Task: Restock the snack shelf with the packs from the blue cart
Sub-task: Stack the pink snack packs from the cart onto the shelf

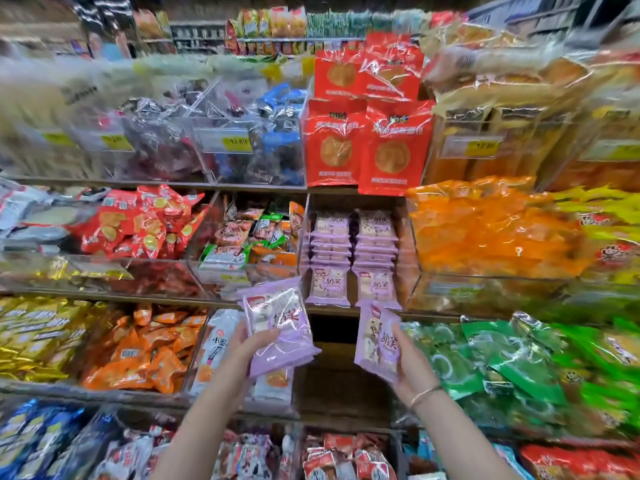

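Two hands up in front of the multi-tiered snack shelf [263,301], one pack in each; the left hand [254,346] grips a rectangular lilac plastic snack pack [282,332], fingers [268,336] curled over its front face, and layered edges at its lower corner hint at more than one pack there, though I cannot tell the number; its long axis runs roughly up and down, top end tipped a little to the left, printed face toward the camera; the right hand [412,362], a thin bracelet [424,394] at the wrist, holds a second lilac plastic pack [375,341] by its right edge, fingers wrapped behind and thumb on the front; that one stands near upright, top end pointing at the shelf edge just above it; both packs hang just below the clear-walled middle compartment [403,237], where matching lilac packs sit in two side-by-side rows [353,251], one upright pack fronting each row; above that compartment stand four red bags with round windows [367,133], two in front, two behind; orange packets [485,230] fill the bin to the right, green packets [502,362] lie beside the right hand.
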